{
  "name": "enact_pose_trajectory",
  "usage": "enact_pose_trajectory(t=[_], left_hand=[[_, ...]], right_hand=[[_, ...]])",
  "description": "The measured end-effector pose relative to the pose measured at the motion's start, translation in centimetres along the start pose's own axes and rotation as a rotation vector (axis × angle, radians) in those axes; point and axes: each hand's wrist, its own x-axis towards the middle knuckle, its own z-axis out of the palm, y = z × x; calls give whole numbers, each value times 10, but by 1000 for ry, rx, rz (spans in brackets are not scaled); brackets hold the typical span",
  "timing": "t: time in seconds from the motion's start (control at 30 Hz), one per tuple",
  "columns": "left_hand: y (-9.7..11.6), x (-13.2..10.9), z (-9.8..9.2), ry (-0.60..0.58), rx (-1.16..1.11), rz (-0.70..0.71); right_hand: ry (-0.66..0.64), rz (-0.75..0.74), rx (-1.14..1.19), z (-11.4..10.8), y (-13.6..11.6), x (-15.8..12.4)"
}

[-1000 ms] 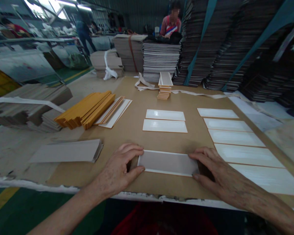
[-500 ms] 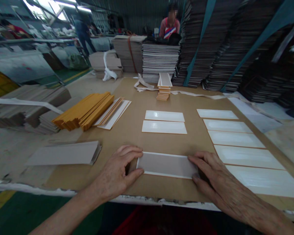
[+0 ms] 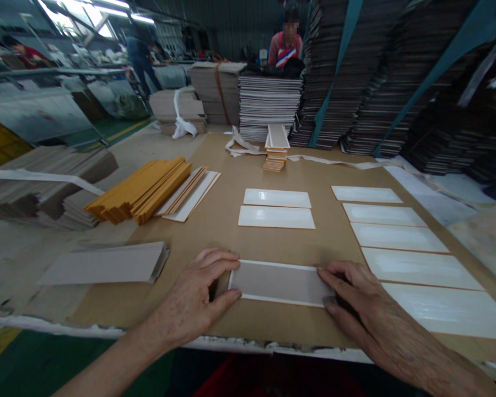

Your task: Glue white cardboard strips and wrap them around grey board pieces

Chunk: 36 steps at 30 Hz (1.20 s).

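A long grey card strip (image 3: 279,282) with a white border lies flat near the front edge of the brown board (image 3: 227,220). My left hand (image 3: 194,300) grips its left end, thumb in front and fingers curled over the far edge. My right hand (image 3: 364,309) holds its right end the same way. Two glossy white strips (image 3: 276,207) lie side by side just beyond it. Several more white strips (image 3: 400,242) lie in a column on the right.
A grey card pile (image 3: 107,264) lies at the left, orange-edged strips (image 3: 143,190) fan out behind it, and a small strip stack (image 3: 276,149) sits at the back. Tall dark sheet stacks (image 3: 397,77) wall the far side. A person (image 3: 287,44) stands behind them.
Both hands still hold the grey strip at its ends. The view has tipped slightly, so everything sits a little lower in the picture.
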Motion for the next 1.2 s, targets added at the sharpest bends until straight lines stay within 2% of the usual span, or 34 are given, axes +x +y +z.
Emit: enact_pose_trajectory(t=[0.2, 0.4, 0.63, 0.87, 1.0, 1.2], left_hand=[[1, -1, 0, -5, -4, 2], [2, 0, -2, -12, 10, 3], [1, 0, 0, -6, 7, 14], [0, 0, 0, -6, 4, 5], [2, 0, -1, 5, -2, 6], [0, -1, -1, 3, -4, 11]], right_hand=[[-89, 36, 76, -11, 4, 5], [-91, 9, 115, -15, 6, 7], [-58, -86, -20, -13, 9, 9], [36, -199, -173, -14, 3, 14], [37, -182, -146, -14, 5, 12], [-23, -57, -111, -13, 16, 8]])
